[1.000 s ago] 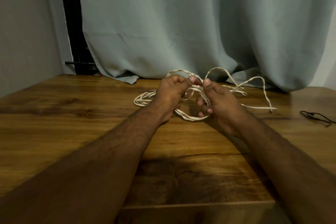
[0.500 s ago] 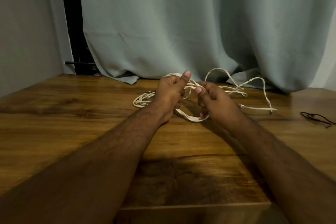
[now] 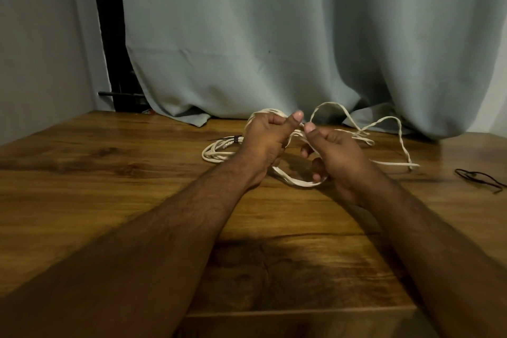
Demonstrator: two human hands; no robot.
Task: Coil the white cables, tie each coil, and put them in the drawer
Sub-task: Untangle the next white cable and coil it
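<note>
My left hand (image 3: 264,138) grips a bundle of loops of a white cable (image 3: 297,182) just above the wooden table, thumb raised. My right hand (image 3: 333,153) holds the same white cable beside it, fingers curled round the loops, thumb up. The loose tail of this cable (image 3: 395,129) arcs behind and to the right, ending on the table (image 3: 415,165). A second white cable coil (image 3: 216,149), bound with a dark tie, lies flat to the left behind my left hand. No drawer is in view.
A thin black tie or cord (image 3: 480,177) lies at the table's right edge. A grey curtain (image 3: 274,49) hangs along the back and brushes the wooden table (image 3: 109,173). A wall stands at the left.
My hands drew closer and rose slightly; the right thumb lifted next to the left thumb. The cable's loops shifted a little between the hands.
</note>
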